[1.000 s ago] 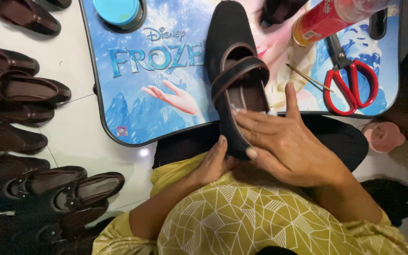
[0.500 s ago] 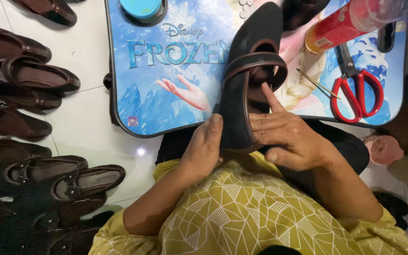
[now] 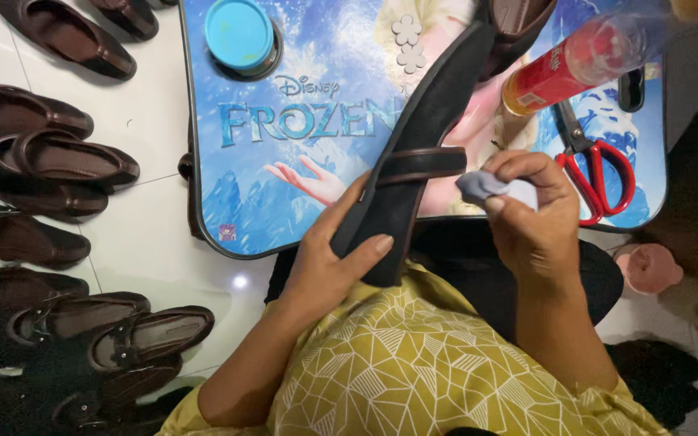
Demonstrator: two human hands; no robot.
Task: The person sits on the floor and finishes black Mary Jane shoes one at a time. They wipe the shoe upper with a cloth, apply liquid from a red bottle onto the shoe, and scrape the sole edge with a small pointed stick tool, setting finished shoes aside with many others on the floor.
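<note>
From the head camera, the black shoe point(image 3: 414, 161) is now standing tilted on its edge over the lap table point(image 3: 203, 161) rather than lying sole-down as a second ago; the left hand point(image 3: 329, 262) is gripping its heel end and the right hand point(image 3: 527, 214), off the shoe now, is pinching a small grey cloth point(image 3: 478, 186) beside the strap, so wiping seems to be starting. Further back, a round teal lid point(image 3: 238, 34), a red cylindrical bottle point(image 3: 563, 69) and red-handled scissors point(image 3: 599, 165) are lying on the blue picture-printed tabletop.
</note>
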